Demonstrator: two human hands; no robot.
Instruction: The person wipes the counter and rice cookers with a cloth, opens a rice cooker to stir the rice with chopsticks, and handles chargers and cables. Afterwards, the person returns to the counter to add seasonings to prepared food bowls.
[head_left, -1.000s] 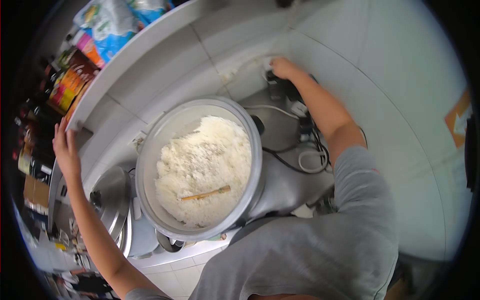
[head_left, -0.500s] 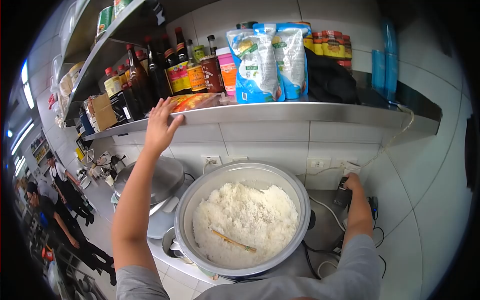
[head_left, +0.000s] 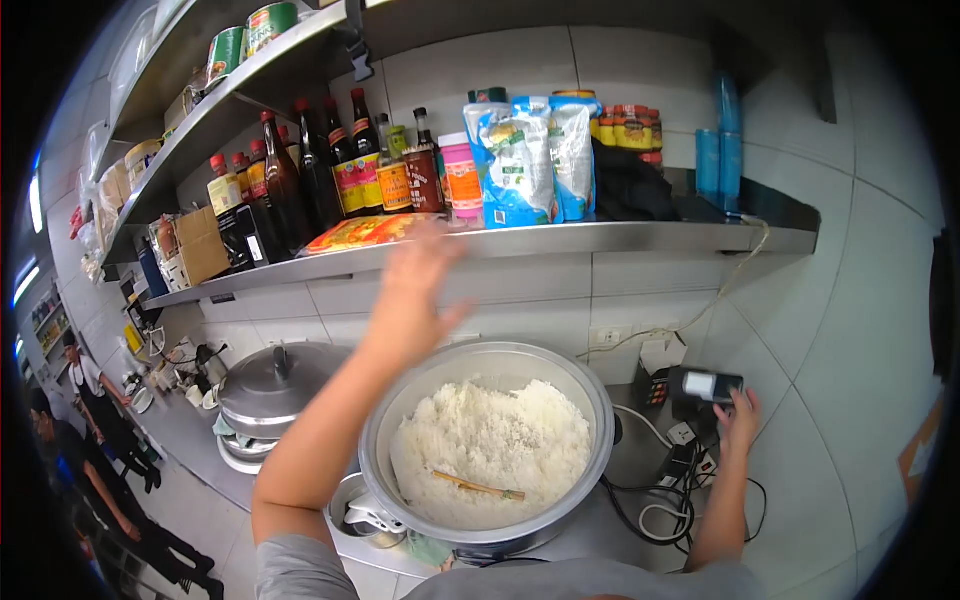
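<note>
Here, black device (head_left: pixel 704 386) extends left from right hand (head_left: pixel 739 422), corner pinched in fingers; left hand (head_left: pixel 412 295) spread.

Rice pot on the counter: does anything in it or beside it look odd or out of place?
A thin brown stick lies on the rice inside the pot; that looks odd, though it may be deliberate. Beside the pot, the cables look messily tangled.
</note>
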